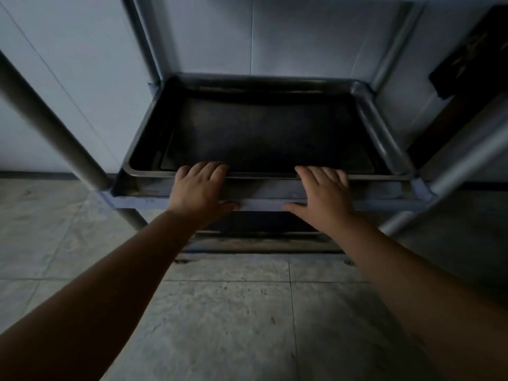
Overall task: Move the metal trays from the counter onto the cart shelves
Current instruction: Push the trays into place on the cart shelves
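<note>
A dark metal tray [264, 133] lies flat inside a shelf of the cart [376, 125], its long side toward me. My left hand [199, 189] rests on the tray's near rim left of centre, fingers over the edge and thumb against the shelf's front rail. To the right of centre, my right hand [321, 192] sits the same way on that rim. Both hands press flat on the edge rather than close around it. A lower shelf [261, 243] shows below the rail, dim and mostly hidden.
Grey cart posts rise at the left [49, 125] and the right [461, 163]. A pale wall stands behind the cart. A dark object [478, 50] sits at the upper right. Stone floor tiles [233, 312] spread below my arms.
</note>
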`<state>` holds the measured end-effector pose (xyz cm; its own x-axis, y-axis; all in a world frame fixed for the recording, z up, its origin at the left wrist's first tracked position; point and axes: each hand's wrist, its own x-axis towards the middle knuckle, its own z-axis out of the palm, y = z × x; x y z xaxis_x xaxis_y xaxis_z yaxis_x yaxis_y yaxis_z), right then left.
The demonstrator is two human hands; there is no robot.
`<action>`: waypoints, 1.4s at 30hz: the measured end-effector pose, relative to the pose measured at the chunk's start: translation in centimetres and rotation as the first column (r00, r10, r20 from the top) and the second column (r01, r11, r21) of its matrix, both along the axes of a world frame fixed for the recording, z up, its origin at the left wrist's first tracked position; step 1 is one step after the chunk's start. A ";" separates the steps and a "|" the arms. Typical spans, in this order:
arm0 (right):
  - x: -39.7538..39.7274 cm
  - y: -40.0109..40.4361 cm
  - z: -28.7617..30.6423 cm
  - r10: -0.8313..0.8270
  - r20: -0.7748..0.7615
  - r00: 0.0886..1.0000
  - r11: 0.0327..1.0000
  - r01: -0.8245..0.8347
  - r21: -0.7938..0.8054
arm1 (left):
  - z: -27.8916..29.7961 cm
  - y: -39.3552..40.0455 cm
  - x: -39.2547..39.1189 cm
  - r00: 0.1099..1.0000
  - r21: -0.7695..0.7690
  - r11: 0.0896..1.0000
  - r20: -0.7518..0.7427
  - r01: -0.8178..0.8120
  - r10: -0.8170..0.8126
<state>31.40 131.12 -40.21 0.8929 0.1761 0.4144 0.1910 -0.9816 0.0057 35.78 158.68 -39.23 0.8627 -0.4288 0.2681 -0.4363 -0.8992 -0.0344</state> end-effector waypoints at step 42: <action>-6.4 3.1 -10.8 0.065 0.000 0.998 0.992 -0.065 -0.108 | -12.5 2.3 -8.2 0.996 0.077 0.994 0.043 0.073 -0.077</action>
<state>24.96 134.25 -51.05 0.8765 0.2778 0.3933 0.2542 -0.9606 0.1121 27.57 160.99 -51.74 0.8147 -0.5125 0.2713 -0.4989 -0.8580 -0.1223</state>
